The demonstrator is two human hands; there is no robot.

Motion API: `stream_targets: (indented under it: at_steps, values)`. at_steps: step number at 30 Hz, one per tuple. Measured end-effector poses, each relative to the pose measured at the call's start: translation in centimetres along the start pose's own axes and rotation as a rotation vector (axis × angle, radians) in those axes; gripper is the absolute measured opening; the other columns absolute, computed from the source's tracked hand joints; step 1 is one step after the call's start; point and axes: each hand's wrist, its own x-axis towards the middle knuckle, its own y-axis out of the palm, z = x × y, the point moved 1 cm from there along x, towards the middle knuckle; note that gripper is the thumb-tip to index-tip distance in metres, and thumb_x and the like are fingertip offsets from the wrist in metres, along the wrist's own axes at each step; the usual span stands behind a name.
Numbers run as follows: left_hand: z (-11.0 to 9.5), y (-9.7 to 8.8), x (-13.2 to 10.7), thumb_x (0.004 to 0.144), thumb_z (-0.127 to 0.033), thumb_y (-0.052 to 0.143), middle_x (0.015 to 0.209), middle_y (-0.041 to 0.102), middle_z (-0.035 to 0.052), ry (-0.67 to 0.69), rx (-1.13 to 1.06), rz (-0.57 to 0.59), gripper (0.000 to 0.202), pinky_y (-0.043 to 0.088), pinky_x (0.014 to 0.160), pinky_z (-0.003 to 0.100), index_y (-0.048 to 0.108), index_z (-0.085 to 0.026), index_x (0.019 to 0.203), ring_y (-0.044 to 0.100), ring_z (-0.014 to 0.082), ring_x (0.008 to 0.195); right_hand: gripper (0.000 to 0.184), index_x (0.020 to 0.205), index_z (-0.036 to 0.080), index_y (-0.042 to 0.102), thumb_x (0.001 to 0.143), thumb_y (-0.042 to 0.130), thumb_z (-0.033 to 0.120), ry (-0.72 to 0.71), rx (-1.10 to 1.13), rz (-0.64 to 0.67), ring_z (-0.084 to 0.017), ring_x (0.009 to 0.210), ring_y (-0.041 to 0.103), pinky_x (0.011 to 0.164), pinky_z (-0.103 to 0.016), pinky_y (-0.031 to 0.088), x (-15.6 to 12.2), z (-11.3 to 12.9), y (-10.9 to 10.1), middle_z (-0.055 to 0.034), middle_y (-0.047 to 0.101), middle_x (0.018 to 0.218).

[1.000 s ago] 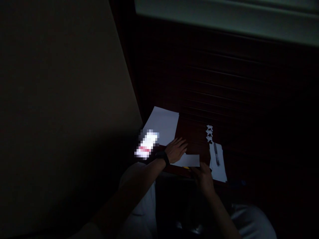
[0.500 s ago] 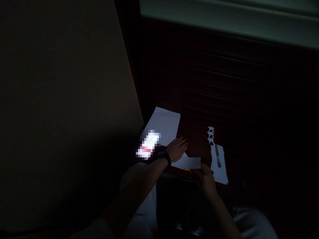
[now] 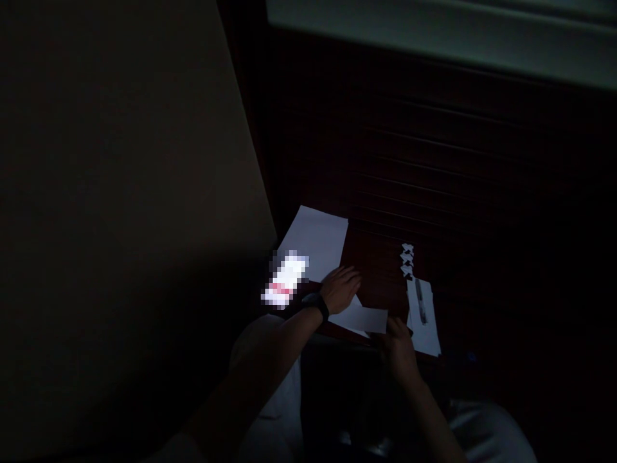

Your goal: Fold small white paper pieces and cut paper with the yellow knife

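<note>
The scene is very dark. My left hand point(image 3: 341, 288), with a dark watch on the wrist, lies flat with fingers spread on the left end of a small white paper point(image 3: 367, 317) on a dark wooden table point(image 3: 376, 263). My right hand point(image 3: 398, 341) is at the paper's lower right corner, its fingers closed on the edge. A yellow bit seen earlier under the paper is hidden.
A larger white sheet point(image 3: 318, 239) lies behind my left hand. A lit, blurred screen point(image 3: 285, 280) sits at its left. Several small white cut-out shapes point(image 3: 407, 260) lie at the right, above another sheet with a pen point(image 3: 421, 310). A wall stands on the left.
The small paper has been turned slightly, its right end tilted; my right hand shifted up onto its corner. My left hand stays pressed in place.
</note>
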Motion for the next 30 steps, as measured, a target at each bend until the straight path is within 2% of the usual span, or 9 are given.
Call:
stream_targets:
  at_steps: [4, 7, 11, 17, 20, 25, 30]
  values:
    - [0.1, 0.0, -0.2, 0.094, -0.028, 0.029, 0.131, 0.051, 0.0014, 0.112, -0.012, 0.062, 0.037, 0.021, 0.109, 0.039, 0.05, -0.023, 0.124, 0.032, 0.0177, 0.13, 0.021, 0.069, 0.019, 0.068, 0.074, 0.053, 0.004, 0.014, -0.013, 0.013, -0.023, 0.086, 0.045, 0.073, -0.034, 0.038, 0.1, -0.4, 0.0, -0.0078, 0.053, 0.086]
    - [0.4, 0.3, -0.5, 0.093, -0.03, 0.031, 0.135, 0.047, 0.0011, 0.167, 0.01, 0.122, 0.038, 0.02, 0.109, 0.04, 0.046, -0.025, 0.128, 0.029, 0.0183, 0.132, 0.021, 0.072, 0.02, 0.069, 0.074, 0.054, 0.005, 0.026, -0.03, 0.026, -0.024, 0.087, 0.045, 0.073, -0.035, 0.037, -0.2, 0.2, -0.3, -0.0078, 0.052, 0.086]
    - [0.7, 0.5, -0.6, 0.093, -0.031, 0.03, 0.141, 0.039, 0.0018, 0.134, 0.037, 0.12, 0.04, 0.019, 0.109, 0.039, 0.042, -0.024, 0.131, 0.026, 0.0186, 0.133, 0.031, 0.096, 0.027, 0.068, 0.076, 0.055, 0.008, 0.053, -0.045, 0.053, -0.025, 0.085, 0.045, 0.072, -0.036, 0.037, -0.9, 1.8, -0.8, -0.0073, 0.052, 0.084]
    - [0.9, 0.8, -0.6, 0.093, -0.03, 0.031, 0.141, 0.038, 0.0029, 0.11, 0.055, 0.108, 0.04, 0.019, 0.109, 0.039, 0.042, -0.023, 0.131, 0.024, 0.0182, 0.134, 0.049, 0.117, 0.031, 0.058, 0.074, 0.055, 0.008, 0.097, -0.092, 0.035, -0.029, 0.096, 0.044, 0.086, -0.044, 0.034, -2.0, 3.3, 0.0, -0.0095, 0.054, 0.099]
    - [1.0, 1.0, -0.5, 0.093, -0.03, 0.031, 0.141, 0.039, 0.0032, 0.11, 0.062, 0.112, 0.039, 0.02, 0.108, 0.039, 0.043, -0.022, 0.13, 0.025, 0.0184, 0.133, 0.049, 0.117, 0.031, 0.058, 0.074, 0.055, 0.008, 0.08, -0.092, 0.03, -0.029, 0.101, 0.044, 0.091, -0.044, 0.032, -2.2, 3.3, 0.8, -0.0087, 0.055, 0.102]
    - [1.0, 1.0, -0.5, 0.093, -0.03, 0.031, 0.141, 0.039, 0.0029, 0.124, 0.08, 0.11, 0.039, 0.019, 0.108, 0.038, 0.044, -0.022, 0.13, 0.025, 0.0183, 0.133, 0.038, 0.11, 0.029, 0.063, 0.077, 0.054, 0.013, 0.089, -0.083, 0.033, -0.03, 0.105, 0.043, 0.091, -0.044, 0.032, -1.6, 3.8, 1.0, -0.0097, 0.056, 0.106]
    - [0.8, 0.8, -0.5, 0.093, -0.029, 0.031, 0.14, 0.04, 0.003, 0.114, 0.095, 0.113, 0.039, 0.02, 0.108, 0.037, 0.044, -0.022, 0.13, 0.026, 0.0177, 0.133, 0.044, 0.115, 0.029, 0.059, 0.076, 0.054, 0.011, 0.134, -0.059, 0.07, -0.028, 0.098, 0.046, 0.086, -0.042, 0.034, -1.2, 5.5, 0.5, -0.0082, 0.058, 0.1]
